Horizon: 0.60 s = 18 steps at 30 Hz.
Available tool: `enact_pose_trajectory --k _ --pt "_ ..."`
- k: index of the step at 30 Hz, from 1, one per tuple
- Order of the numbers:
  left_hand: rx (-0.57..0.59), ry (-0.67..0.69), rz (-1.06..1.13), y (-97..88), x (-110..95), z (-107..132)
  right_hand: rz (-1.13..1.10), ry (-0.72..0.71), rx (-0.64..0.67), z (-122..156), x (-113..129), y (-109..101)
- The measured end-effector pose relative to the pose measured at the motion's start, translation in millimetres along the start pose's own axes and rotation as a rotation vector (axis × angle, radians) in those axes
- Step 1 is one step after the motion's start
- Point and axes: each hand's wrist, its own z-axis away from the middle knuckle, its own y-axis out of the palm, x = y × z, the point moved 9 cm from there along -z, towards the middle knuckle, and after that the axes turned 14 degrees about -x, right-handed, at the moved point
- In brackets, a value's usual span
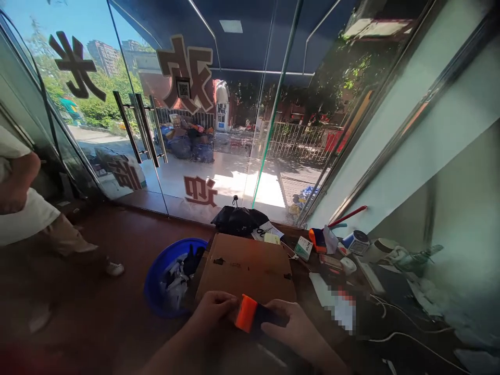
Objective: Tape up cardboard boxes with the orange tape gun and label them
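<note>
Just above the near side of a cardboard sheet (250, 260), both hands are at a small orange-and-dark piece (247, 313), which looks like folded cloth, though I cannot be sure. My left hand (214, 310) is closed, thumb and forefinger pinched at its orange edge. On the other side, my right hand (289, 324) curls its fingers and thumb around the dark end. Part of the piece lies in shadow. Black clips (219, 261) sit on the cardboard.
A blue tub (152, 281) with crumpled material stands left of the table. Behind the cardboard lies a black bag (238, 221). Along the right are a small box (303, 248), another orange-and-dark item (317, 239) and cables. A person (23, 208) stands left, near glass doors (234, 172).
</note>
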Motion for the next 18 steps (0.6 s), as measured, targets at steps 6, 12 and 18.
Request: enact_pose_trajectory --k 6,12,18 --pt "-0.511 0.047 0.160 -168.9 -19 -96 0.212 -0.026 0.074 -83 39 -14" --pt "-0.506 -0.035 0.096 -181.9 38 -154 0.312 -0.036 0.128 -151 59 -5" --pt "-0.441 -0.004 -0.104 -117.4 106 -185 0.375 0.045 0.180 -163 19 -4"
